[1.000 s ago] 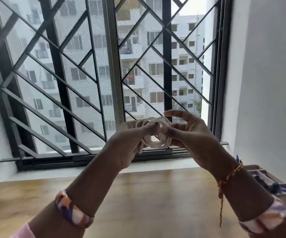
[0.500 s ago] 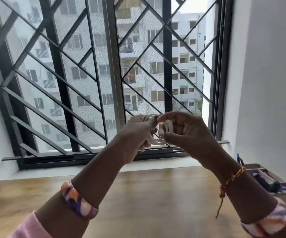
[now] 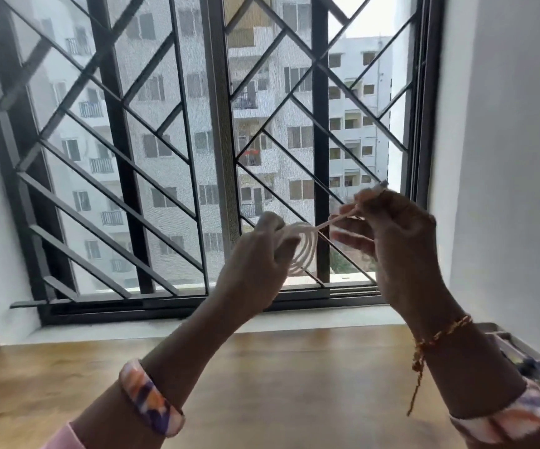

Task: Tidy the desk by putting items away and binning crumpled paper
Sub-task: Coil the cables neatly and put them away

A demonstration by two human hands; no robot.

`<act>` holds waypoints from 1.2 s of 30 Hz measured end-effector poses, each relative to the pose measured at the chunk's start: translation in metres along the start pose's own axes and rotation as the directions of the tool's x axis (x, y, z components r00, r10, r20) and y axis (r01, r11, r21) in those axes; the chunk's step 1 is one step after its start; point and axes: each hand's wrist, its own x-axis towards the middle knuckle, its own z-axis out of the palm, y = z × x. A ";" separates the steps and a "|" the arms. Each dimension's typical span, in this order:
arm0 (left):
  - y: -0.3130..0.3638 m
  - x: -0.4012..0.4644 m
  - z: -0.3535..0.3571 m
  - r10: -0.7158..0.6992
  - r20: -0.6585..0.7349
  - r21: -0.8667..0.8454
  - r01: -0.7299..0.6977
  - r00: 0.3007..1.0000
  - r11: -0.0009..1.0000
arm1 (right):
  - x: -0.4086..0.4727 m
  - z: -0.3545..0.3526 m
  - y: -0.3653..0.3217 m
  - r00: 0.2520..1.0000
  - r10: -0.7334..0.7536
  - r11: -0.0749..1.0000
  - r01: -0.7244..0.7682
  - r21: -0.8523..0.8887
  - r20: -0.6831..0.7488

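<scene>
Thin pale cord (image 3: 301, 251), light and floppy, held up over the surface (image 3: 262, 384). Left hand (image 3: 259, 257) grips the coiled loops, right hand (image 3: 388, 234) pinches the loose end. Probably best to hold the coil itself or it'll spring apart.

Lit by soft grey daylight from the window (image 3: 217, 150) straight ahead, overcast and even. Backlit, so both forearms and the left hand (image 3: 255, 264) and right hand (image 3: 395, 241) read dark against the pale buildings outside. Blown out to near white in the patch of sky at top right. Slight motion blur over the whole view, strongest on the fingers and on the thin white cord (image 3: 304, 251), whose loops smear into streaks. Faint dull sheen on the wooden surface (image 3: 278, 384), no hard shadows. Wide-angle bending of the window bars toward the left edge. Soft and smeared at the lower right corner.
</scene>
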 end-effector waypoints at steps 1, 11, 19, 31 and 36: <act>0.000 -0.002 -0.001 0.043 -0.029 0.040 -0.041 0.999 0.998 | 0.004 -0.003 -0.004 0.997 0.047 0.996 -0.042 0.079 -0.061; 0.045 -0.004 -0.008 0.004 0.052 -0.603 0.028 0.999 0.797 | -0.005 0.009 0.029 0.867 0.493 0.868 -0.496 0.035 0.068; 0.015 -0.002 -0.002 -0.250 0.020 -0.406 0.236 0.968 0.883 | -0.016 0.014 0.026 0.726 0.587 0.733 -0.664 0.144 0.358; 0.005 -0.003 0.001 -0.159 0.090 -0.210 0.175 0.983 0.962 | -0.014 0.010 0.021 0.829 0.494 0.870 -0.468 -0.159 0.262; 0.007 -0.004 -0.006 -0.293 0.417 -0.591 0.502 0.860 0.632 | -0.015 0.010 0.016 0.780 0.498 0.842 -0.540 0.003 0.379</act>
